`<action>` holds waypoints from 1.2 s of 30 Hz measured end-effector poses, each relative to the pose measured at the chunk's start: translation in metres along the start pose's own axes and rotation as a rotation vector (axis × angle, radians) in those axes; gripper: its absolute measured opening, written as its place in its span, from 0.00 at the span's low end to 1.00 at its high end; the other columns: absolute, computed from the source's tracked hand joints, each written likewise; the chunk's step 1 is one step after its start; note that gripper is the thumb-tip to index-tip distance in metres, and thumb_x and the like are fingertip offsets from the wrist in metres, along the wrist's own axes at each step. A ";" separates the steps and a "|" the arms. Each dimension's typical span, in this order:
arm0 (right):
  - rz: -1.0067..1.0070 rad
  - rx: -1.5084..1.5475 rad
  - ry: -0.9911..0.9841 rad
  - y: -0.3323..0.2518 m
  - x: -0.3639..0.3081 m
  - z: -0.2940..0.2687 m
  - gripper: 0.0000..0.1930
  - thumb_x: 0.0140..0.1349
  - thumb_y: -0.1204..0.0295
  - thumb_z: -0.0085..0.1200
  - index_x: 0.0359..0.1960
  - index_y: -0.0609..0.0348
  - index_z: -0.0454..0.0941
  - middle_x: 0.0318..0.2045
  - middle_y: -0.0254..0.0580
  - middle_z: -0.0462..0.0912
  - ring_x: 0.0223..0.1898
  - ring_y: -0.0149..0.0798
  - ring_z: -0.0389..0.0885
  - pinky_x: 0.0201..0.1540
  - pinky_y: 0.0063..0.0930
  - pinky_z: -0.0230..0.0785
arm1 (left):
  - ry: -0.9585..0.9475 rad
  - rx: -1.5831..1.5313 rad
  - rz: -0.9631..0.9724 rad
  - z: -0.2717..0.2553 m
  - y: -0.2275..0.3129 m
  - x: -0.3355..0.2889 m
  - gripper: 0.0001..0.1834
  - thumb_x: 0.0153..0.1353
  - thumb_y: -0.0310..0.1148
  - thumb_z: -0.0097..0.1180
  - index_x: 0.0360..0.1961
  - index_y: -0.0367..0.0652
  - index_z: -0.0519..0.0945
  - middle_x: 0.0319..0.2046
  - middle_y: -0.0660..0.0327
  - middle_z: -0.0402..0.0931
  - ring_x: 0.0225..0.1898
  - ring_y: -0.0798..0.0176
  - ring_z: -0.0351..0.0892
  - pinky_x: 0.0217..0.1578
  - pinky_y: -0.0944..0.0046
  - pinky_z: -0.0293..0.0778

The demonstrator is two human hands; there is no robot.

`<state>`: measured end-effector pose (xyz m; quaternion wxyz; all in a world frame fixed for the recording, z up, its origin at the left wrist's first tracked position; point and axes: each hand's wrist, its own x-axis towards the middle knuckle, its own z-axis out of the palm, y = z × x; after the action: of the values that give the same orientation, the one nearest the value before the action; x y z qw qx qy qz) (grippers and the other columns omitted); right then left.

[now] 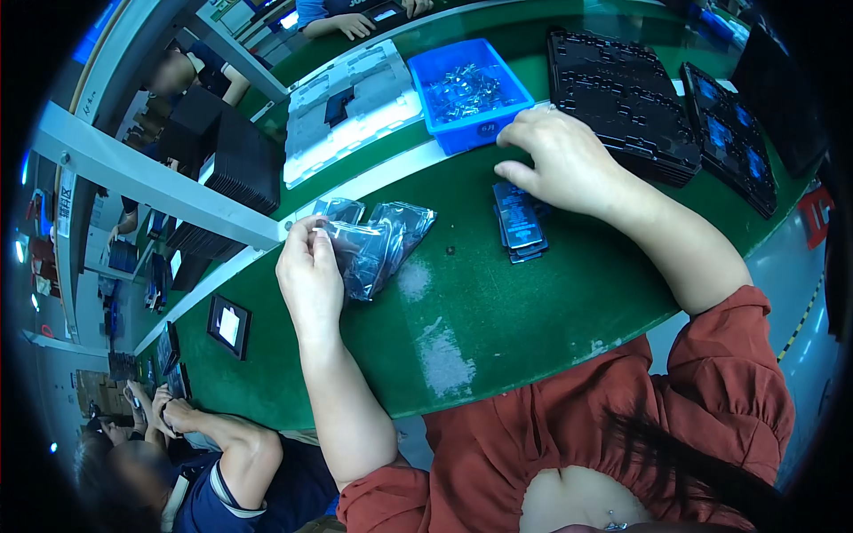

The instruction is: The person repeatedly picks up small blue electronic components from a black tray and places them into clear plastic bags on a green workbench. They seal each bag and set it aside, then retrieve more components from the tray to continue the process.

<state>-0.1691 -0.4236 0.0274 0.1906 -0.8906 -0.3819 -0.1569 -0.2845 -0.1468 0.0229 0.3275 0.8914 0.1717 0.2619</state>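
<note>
My left hand pinches the edge of a crinkled, shiny plastic bag between thumb and fingers. The bag lies on the green table, and whatever it may contain is hard to make out. Over on the right, my right hand hovers with its thumb apart from its curved fingers and nothing visible between them. Just below it lies a small stack of flat, dark rectangular pieces with printed labels, partly covered by the hand. A blue bin of small shiny metal parts stands beyond my right fingertips.
A white moulded tray with one dark piece on it is at the back left. Black moulded trays are stacked at the back right. A grey metal post crosses the left side. A dark framed piece lies left; co-workers sit nearby.
</note>
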 end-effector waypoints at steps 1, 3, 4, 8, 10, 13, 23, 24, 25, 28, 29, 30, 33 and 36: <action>-0.042 0.001 0.014 -0.002 -0.002 0.001 0.15 0.52 0.61 0.58 0.34 0.61 0.80 0.32 0.47 0.79 0.40 0.48 0.78 0.43 0.41 0.72 | 0.009 0.032 0.005 0.000 -0.001 0.002 0.10 0.61 0.26 0.47 0.41 0.35 0.77 0.26 0.53 0.78 0.28 0.61 0.79 0.33 0.63 0.73; -0.169 0.050 -0.052 -0.011 -0.006 0.001 0.19 0.50 0.58 0.60 0.35 0.63 0.79 0.33 0.49 0.78 0.40 0.49 0.77 0.45 0.40 0.70 | 0.029 0.098 0.016 0.001 -0.008 0.009 0.10 0.60 0.26 0.47 0.41 0.35 0.78 0.27 0.52 0.79 0.29 0.59 0.79 0.34 0.63 0.73; -0.208 0.060 -0.089 -0.015 -0.007 0.000 0.21 0.50 0.57 0.61 0.36 0.64 0.79 0.34 0.49 0.78 0.41 0.50 0.76 0.46 0.40 0.69 | 0.020 0.106 0.026 0.001 -0.010 0.013 0.11 0.60 0.26 0.48 0.42 0.35 0.77 0.31 0.50 0.78 0.33 0.57 0.79 0.37 0.62 0.73; -0.311 0.051 -0.203 -0.015 -0.010 -0.002 0.34 0.44 0.50 0.64 0.45 0.68 0.76 0.40 0.51 0.77 0.46 0.49 0.75 0.51 0.40 0.66 | 0.033 0.296 0.191 0.011 -0.032 0.027 0.17 0.61 0.31 0.50 0.48 0.31 0.74 0.47 0.42 0.73 0.49 0.49 0.73 0.51 0.57 0.67; -0.308 -0.015 -0.271 -0.011 -0.012 -0.002 0.41 0.40 0.48 0.67 0.50 0.70 0.72 0.41 0.54 0.76 0.48 0.50 0.74 0.52 0.39 0.66 | -0.059 0.385 0.104 0.017 -0.033 0.033 0.34 0.58 0.45 0.56 0.57 0.29 0.67 0.60 0.37 0.60 0.64 0.42 0.58 0.62 0.55 0.56; -0.293 -0.073 -0.451 -0.012 -0.011 -0.005 0.42 0.41 0.50 0.67 0.51 0.72 0.70 0.40 0.55 0.76 0.47 0.51 0.75 0.51 0.38 0.68 | -0.221 0.401 -0.032 0.022 -0.019 0.023 0.46 0.50 0.56 0.60 0.61 0.31 0.63 0.61 0.35 0.58 0.66 0.41 0.54 0.64 0.55 0.52; -0.230 -0.088 -0.480 -0.016 -0.013 0.000 0.36 0.45 0.53 0.65 0.48 0.73 0.70 0.39 0.56 0.77 0.45 0.51 0.76 0.49 0.37 0.70 | -0.388 0.581 0.099 0.032 0.007 -0.008 0.42 0.40 0.39 0.72 0.56 0.33 0.69 0.52 0.45 0.72 0.54 0.47 0.71 0.53 0.55 0.68; -0.235 -0.085 -0.474 -0.016 -0.013 0.000 0.36 0.45 0.53 0.65 0.48 0.73 0.70 0.39 0.55 0.77 0.45 0.50 0.76 0.49 0.37 0.70 | -0.405 0.570 0.091 0.029 0.013 -0.013 0.37 0.41 0.38 0.72 0.52 0.35 0.72 0.51 0.46 0.73 0.53 0.48 0.72 0.51 0.55 0.69; -0.241 -0.081 -0.468 -0.016 -0.013 0.000 0.36 0.46 0.53 0.65 0.48 0.72 0.70 0.39 0.55 0.77 0.45 0.50 0.76 0.49 0.37 0.71 | -0.422 0.560 0.082 0.026 0.016 -0.017 0.31 0.42 0.36 0.71 0.49 0.36 0.76 0.49 0.48 0.75 0.51 0.49 0.74 0.48 0.55 0.70; -0.244 -0.090 -0.483 -0.016 -0.011 0.000 0.36 0.46 0.52 0.65 0.47 0.72 0.70 0.39 0.55 0.77 0.45 0.50 0.76 0.48 0.37 0.71 | -0.262 0.472 0.202 0.033 -0.005 -0.028 0.14 0.50 0.31 0.63 0.37 0.36 0.80 0.36 0.50 0.78 0.38 0.48 0.78 0.41 0.54 0.73; -0.218 -0.084 -0.514 -0.018 -0.011 -0.002 0.38 0.45 0.53 0.65 0.50 0.73 0.69 0.41 0.55 0.76 0.46 0.50 0.76 0.50 0.37 0.70 | -0.224 0.462 0.215 0.032 -0.006 -0.030 0.12 0.51 0.30 0.61 0.36 0.36 0.80 0.34 0.50 0.78 0.37 0.48 0.78 0.40 0.54 0.73; -0.192 -0.077 -0.542 -0.020 -0.009 -0.004 0.40 0.45 0.54 0.66 0.52 0.73 0.67 0.43 0.55 0.75 0.48 0.51 0.75 0.52 0.37 0.68 | -0.198 0.423 0.289 0.030 -0.005 -0.030 0.09 0.54 0.28 0.57 0.35 0.35 0.80 0.31 0.49 0.77 0.35 0.46 0.77 0.39 0.54 0.73; -0.165 -0.072 -0.584 -0.022 -0.008 -0.006 0.42 0.44 0.54 0.66 0.55 0.74 0.65 0.45 0.56 0.74 0.49 0.51 0.74 0.54 0.37 0.67 | -0.071 0.428 0.283 0.019 -0.005 -0.027 0.08 0.55 0.28 0.56 0.34 0.35 0.79 0.32 0.49 0.77 0.36 0.46 0.77 0.38 0.54 0.72; -0.173 -0.086 -0.583 -0.020 -0.009 -0.005 0.42 0.44 0.54 0.66 0.55 0.74 0.65 0.45 0.56 0.74 0.49 0.51 0.74 0.53 0.37 0.67 | 0.071 0.375 0.351 0.009 -0.001 -0.032 0.06 0.56 0.26 0.55 0.34 0.36 0.77 0.30 0.50 0.74 0.32 0.45 0.75 0.34 0.52 0.71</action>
<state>-0.1903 -0.4184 0.0320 0.0208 -0.8694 -0.4881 0.0736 -0.3054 -0.1661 0.0055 0.0997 0.9429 0.0713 0.3096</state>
